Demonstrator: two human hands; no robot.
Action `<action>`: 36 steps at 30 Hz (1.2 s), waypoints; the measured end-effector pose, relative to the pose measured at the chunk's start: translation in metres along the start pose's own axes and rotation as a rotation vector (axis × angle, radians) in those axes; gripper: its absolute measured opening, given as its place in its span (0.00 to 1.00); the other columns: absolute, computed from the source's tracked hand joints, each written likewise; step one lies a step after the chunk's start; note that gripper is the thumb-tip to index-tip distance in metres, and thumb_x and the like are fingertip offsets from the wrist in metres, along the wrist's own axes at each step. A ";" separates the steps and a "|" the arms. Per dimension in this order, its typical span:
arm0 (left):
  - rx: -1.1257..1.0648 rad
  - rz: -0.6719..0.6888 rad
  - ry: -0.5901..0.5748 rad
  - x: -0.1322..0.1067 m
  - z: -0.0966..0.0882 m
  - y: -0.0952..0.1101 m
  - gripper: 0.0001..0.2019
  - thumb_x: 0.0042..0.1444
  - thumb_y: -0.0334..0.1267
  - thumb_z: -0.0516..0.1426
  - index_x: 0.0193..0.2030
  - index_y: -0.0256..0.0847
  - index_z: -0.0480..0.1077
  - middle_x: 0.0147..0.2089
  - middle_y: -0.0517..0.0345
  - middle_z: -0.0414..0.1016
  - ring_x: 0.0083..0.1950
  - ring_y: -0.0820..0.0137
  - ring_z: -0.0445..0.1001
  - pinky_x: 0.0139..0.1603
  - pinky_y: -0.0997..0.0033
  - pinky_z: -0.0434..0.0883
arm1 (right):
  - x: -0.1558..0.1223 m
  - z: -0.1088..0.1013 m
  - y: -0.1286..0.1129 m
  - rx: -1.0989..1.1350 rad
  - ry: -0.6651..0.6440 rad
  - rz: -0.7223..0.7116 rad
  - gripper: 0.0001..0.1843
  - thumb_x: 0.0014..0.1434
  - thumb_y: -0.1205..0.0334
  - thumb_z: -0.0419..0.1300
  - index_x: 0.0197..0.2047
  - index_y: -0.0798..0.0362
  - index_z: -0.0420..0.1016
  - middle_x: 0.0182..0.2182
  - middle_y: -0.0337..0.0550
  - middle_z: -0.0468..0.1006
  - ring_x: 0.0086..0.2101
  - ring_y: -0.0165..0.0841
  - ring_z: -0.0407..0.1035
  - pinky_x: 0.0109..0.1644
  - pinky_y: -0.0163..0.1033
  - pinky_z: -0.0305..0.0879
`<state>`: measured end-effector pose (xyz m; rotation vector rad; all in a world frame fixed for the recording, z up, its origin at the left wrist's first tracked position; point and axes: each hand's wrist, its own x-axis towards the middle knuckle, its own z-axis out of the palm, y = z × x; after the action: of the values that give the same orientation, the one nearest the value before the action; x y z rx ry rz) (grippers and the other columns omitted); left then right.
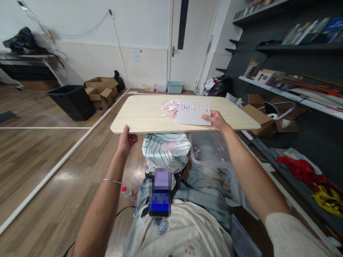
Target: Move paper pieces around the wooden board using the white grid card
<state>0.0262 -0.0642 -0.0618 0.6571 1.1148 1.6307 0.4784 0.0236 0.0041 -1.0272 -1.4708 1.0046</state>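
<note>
A light wooden board (139,112) with rounded corners spans the view in front of me. My left hand (126,141) grips its near left edge, thumb on top and fingers curled below. My right hand (217,121) pinches a flat white slotted panel (191,117) by its right side, with the thumb on its face. The panel lies over or just above the board; I cannot tell if it touches. Against its left side is a heap of small white and pink pieces (170,109), partly hidden by the panel.
Below the board are a patterned cloth (166,151) and a clear plastic bin (210,151) with small bits inside. A bottle (128,192) with a red cap lies by my leg. A black bin (72,101) and cardboard boxes (100,92) stand left; shelves (300,85) line the right.
</note>
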 end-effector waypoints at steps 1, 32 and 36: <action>-0.008 0.017 0.001 -0.001 0.001 -0.001 0.33 0.56 0.72 0.70 0.29 0.47 0.64 0.20 0.70 0.58 0.21 0.74 0.58 0.24 0.73 0.62 | 0.000 0.000 0.000 -0.003 0.000 0.000 0.38 0.29 0.33 0.89 0.38 0.50 0.92 0.41 0.47 0.93 0.48 0.52 0.86 0.63 0.57 0.80; 0.481 -0.118 -0.429 -0.158 -0.082 -0.131 0.42 0.32 0.49 0.82 0.59 0.50 0.84 0.80 0.42 0.68 0.89 0.32 0.50 0.88 0.39 0.47 | -0.002 0.002 -0.005 -0.028 -0.004 -0.008 0.38 0.30 0.34 0.89 0.40 0.50 0.92 0.42 0.48 0.93 0.52 0.57 0.86 0.62 0.59 0.81; 0.461 -0.115 -0.411 -0.163 -0.079 -0.132 0.43 0.34 0.48 0.82 0.61 0.50 0.82 0.81 0.42 0.66 0.89 0.33 0.47 0.89 0.38 0.45 | -0.001 0.001 -0.004 -0.030 -0.004 -0.015 0.36 0.32 0.36 0.89 0.39 0.50 0.92 0.42 0.48 0.93 0.53 0.57 0.85 0.63 0.59 0.81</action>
<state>0.0729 -0.2361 -0.1977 1.1461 1.1976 1.0756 0.4772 0.0217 0.0074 -1.0342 -1.4988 0.9777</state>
